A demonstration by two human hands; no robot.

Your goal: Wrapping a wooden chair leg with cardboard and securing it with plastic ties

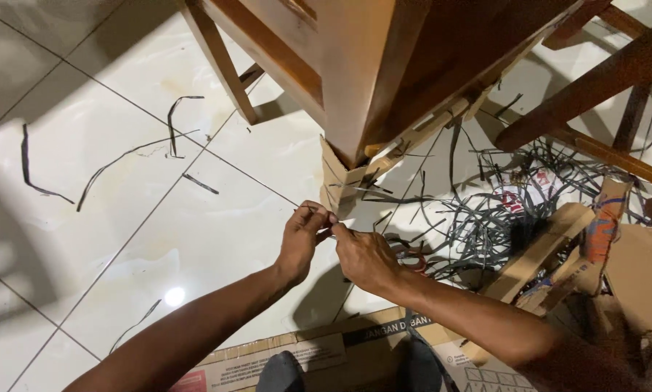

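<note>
Flattened cardboard box (297, 359) along bottom edge, knees on it. Mid-frame, left hand (302, 239) and right hand (366, 255) meeting, both grips pinched on one thin dark strip (324, 223) stretched between fingertips, just below cardboard-wrapped wooden leg (355, 109). Step judged: working strip at the leg wrapping; next move needs a firm pull or thread without slipping. Right of hands, tangled pile of strips (486, 210) crowding reach, cardboard scraps (558, 247) beside. Stray strips upper left on tiled floor (108, 239).
</note>
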